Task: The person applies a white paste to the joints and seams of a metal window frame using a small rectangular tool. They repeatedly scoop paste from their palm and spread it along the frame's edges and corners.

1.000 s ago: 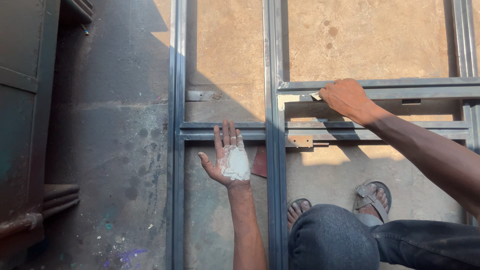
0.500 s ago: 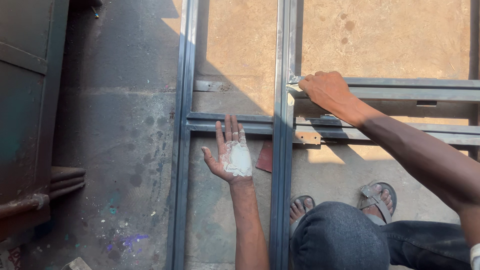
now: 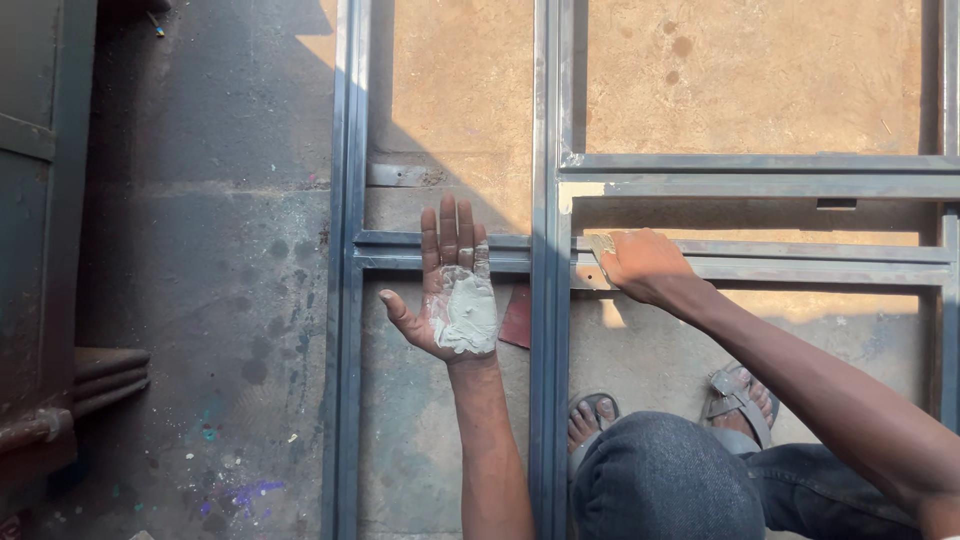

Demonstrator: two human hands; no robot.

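The left hand lies palm up with its fingers spread flat and open, gripping nothing; a lump of pale grey putty sits on the palm. The fingertips reach over the short crossbar of a grey metal frame lying on the floor. The right hand curls its fingers against a small flat scraper, pressed to the frame where the right crossbar meets the middle upright. A reddish scrap lies beside the left wrist. Sandalled feet rest below.
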